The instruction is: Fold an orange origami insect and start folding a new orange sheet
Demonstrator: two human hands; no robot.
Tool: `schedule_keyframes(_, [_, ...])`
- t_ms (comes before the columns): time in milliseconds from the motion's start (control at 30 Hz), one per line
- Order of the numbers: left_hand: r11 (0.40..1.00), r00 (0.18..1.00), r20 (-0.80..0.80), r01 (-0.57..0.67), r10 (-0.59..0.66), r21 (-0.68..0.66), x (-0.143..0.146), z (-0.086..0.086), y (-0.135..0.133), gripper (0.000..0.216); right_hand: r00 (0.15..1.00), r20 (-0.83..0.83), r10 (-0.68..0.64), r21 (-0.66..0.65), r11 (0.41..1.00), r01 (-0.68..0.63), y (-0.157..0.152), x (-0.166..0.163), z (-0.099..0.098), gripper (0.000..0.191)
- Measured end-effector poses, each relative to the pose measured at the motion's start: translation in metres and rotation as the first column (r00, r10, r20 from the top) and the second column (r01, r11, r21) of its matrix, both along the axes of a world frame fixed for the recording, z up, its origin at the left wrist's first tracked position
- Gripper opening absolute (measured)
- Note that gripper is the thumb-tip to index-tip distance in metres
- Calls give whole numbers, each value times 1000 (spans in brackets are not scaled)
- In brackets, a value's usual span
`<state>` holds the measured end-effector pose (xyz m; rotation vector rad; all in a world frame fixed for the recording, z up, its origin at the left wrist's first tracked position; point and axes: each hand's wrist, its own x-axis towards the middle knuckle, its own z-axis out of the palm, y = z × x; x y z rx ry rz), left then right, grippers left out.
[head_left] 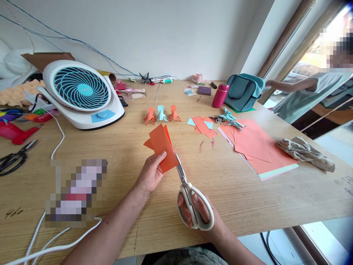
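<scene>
Between the thumb and fingers of my left hand [151,173] is a folded piece of orange paper [162,145], its layers spread a little at the top and a pointed flap sticking out on the left. My right hand [209,217] grips white-handled scissors [187,191], fingers through both loops. The blades point up and away, their tips at the right edge of the paper near its lower corner. Beyond my hands stand three small folded paper figures: an orange one [150,116], a light blue one [161,114] and another orange one [174,113].
Orange sheets [256,143] and paper scraps [202,126] lie to the right, with a crumpled cloth [306,152]. A pink bottle [220,95] and teal bag [242,92] stand behind. At left are a fan [82,92], black scissors [16,158] and white cables [68,243]. A person [309,86] stands far right.
</scene>
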<state>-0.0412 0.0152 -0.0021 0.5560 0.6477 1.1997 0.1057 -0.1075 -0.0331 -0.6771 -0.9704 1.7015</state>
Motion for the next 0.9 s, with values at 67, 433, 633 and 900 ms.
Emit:
schedule_keyframes(67, [1000,1000,-6,0,0,7,0,0,0,19,1000,8,0,0,1000,0,-1,0,0,50])
schedule_keyframes(433, [1000,999,-38,9,-8,14,2,1,-4,20,999,-35,14,-16,1000,-15,3,-4,1,56])
schedule_keyframes(633, [1000,997,-80,7,-7,9,-1,0,-4,21,1000,-3,-1,-11,1000,1,6,-7,2,58])
schedule_keyframes(900, [999,998,-42,-52,51,-14,-6,8,-2,27,1000,6,21,1,1000,-21,7,-8,2,60])
